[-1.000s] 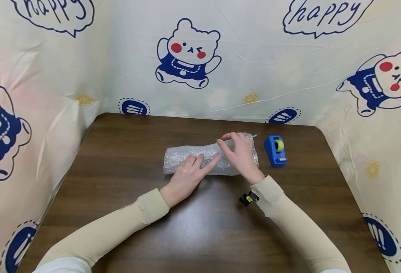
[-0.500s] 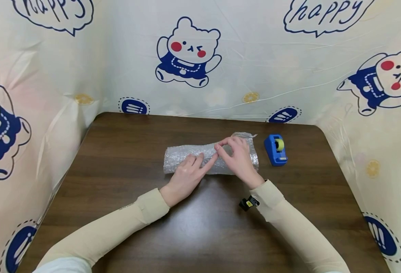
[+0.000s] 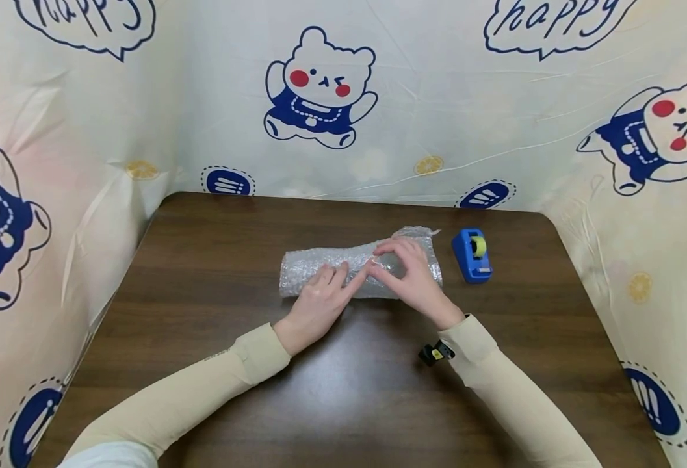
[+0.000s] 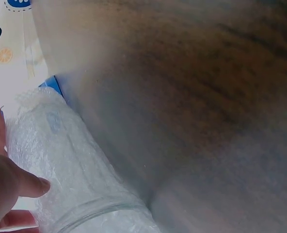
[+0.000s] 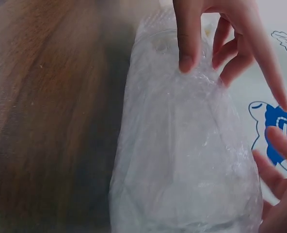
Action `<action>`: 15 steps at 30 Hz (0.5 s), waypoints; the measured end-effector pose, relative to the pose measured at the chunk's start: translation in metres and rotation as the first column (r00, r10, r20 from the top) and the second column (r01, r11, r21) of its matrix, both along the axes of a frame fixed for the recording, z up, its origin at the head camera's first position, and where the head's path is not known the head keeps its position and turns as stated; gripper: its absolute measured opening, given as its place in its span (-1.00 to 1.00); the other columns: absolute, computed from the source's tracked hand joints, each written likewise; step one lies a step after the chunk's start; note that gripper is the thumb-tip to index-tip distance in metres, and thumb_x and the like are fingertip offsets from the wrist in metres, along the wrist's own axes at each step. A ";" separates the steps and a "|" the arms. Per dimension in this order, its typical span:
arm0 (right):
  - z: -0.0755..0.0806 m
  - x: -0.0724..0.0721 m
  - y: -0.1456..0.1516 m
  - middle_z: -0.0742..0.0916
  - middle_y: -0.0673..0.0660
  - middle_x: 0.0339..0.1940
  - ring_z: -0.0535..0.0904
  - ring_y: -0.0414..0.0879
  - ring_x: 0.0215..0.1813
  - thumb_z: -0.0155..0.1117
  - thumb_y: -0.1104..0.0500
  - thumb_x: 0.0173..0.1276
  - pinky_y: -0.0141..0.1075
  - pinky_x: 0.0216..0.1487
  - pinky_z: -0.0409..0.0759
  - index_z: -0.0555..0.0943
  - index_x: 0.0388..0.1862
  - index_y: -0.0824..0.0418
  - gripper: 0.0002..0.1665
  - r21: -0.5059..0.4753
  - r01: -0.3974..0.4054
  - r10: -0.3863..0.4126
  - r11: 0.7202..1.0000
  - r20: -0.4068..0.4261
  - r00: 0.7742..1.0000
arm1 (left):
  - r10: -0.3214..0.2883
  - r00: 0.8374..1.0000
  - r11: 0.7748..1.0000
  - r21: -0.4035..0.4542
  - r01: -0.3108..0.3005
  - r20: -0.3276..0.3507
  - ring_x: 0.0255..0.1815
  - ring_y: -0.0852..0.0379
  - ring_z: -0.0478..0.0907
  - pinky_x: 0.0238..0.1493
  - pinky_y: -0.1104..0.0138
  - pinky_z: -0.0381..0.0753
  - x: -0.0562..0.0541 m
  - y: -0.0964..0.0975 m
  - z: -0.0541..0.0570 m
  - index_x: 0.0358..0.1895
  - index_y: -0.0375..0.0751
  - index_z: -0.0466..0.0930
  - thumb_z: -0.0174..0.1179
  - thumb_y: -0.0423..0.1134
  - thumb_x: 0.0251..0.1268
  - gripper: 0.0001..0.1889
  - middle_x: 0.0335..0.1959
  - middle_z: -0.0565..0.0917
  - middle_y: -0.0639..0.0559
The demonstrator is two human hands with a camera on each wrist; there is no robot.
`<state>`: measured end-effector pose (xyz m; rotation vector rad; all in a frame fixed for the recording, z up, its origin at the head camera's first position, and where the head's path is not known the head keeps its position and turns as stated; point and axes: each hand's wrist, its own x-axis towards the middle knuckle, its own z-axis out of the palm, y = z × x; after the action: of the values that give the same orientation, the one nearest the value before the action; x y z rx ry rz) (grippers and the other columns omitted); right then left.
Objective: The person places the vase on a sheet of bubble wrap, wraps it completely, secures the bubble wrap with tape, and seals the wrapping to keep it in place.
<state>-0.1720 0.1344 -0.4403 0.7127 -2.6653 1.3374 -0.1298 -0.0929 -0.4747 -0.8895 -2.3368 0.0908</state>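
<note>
A cylinder wrapped in clear bubble wrap [image 3: 299,272] lies crosswise on the table, its ragged wrap edge at the right end. Through the wrap, a curved glassy rim [image 4: 102,208] shows in the left wrist view. My left hand [image 3: 318,302] rests on the bundle, index finger stretched right and thumb [image 5: 188,56] laid on the wrap in the right wrist view. Over the bundle's right half is my right hand [image 3: 413,276], its thumb and index finger parted beside the left index fingertip. Its other fingers are partly hidden.
A blue tape dispenser [image 3: 473,257] with a yellowish roll stands just right of the bundle. The brown wooden table [image 3: 214,227] is bordered at the back and sides by a printed cloth [image 3: 425,97].
My right thumb and index finger came together beside the left index fingertip, then parted. The right wrist has shifted slightly right and nearer to me. My left hand and the bundle stayed put.
</note>
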 end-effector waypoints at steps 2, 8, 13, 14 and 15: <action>-0.002 0.001 0.003 0.65 0.09 0.23 0.37 0.04 0.41 0.49 0.11 0.37 0.18 0.49 0.21 0.58 0.24 0.15 -0.49 -0.062 -0.018 0.017 0.998 -0.009 1.000 | 0.006 1.000 1.000 0.002 -0.006 -0.003 -0.08 -0.16 0.71 -0.08 0.17 0.77 0.000 0.000 0.000 0.58 -0.02 0.32 0.30 -0.42 0.31 -0.24 0.06 0.71 -0.22; -0.006 0.005 0.006 0.68 0.24 0.10 0.53 0.04 0.20 0.52 0.45 0.21 0.07 0.31 0.45 0.60 0.21 0.26 -0.42 -0.246 -0.077 0.040 0.966 -0.150 0.988 | 0.003 1.000 1.000 0.008 -0.003 -0.003 -0.09 -0.19 0.71 -0.10 0.14 0.77 0.000 0.000 0.000 0.59 -0.03 0.29 0.27 -0.43 0.31 -0.23 0.05 0.71 -0.24; -0.006 0.004 0.005 0.68 0.27 -0.03 0.53 -0.01 0.11 0.51 0.54 0.14 -0.21 0.23 0.46 0.71 -0.05 0.30 -0.60 -0.273 -0.123 0.067 0.954 -0.204 0.977 | 0.003 1.000 1.000 0.001 -0.003 -0.013 -0.11 -0.17 0.71 -0.11 0.17 0.77 -0.001 0.000 -0.001 0.59 -0.02 0.30 0.26 -0.44 0.31 -0.23 0.05 0.71 -0.23; -0.006 0.003 0.004 0.68 0.28 -0.03 0.52 -0.01 0.12 0.50 0.55 0.14 -0.25 0.24 0.44 0.72 -0.09 0.30 -0.63 -0.279 -0.130 0.075 0.951 -0.199 0.977 | 0.004 1.000 1.000 -0.001 -0.005 -0.016 -0.11 -0.16 0.71 -0.10 0.17 0.77 -0.001 0.000 -0.001 0.59 -0.01 0.30 0.25 -0.44 0.31 -0.23 0.05 0.71 -0.23; -0.006 0.003 0.004 0.68 0.29 -0.04 0.52 0.00 0.12 0.49 0.56 0.15 -0.27 0.25 0.43 0.73 -0.13 0.30 -0.66 -0.285 -0.138 0.084 0.949 -0.195 0.977 | 0.005 1.000 1.000 -0.003 -0.005 -0.017 -0.11 -0.16 0.71 -0.10 0.18 0.77 -0.001 0.000 -0.002 0.60 -0.01 0.30 0.25 -0.44 0.32 -0.24 0.05 0.71 -0.22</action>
<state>-0.1692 0.1383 -0.4464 0.9061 -2.2476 1.5726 -0.1308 -0.0925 -0.4763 -0.8813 -2.3233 0.1033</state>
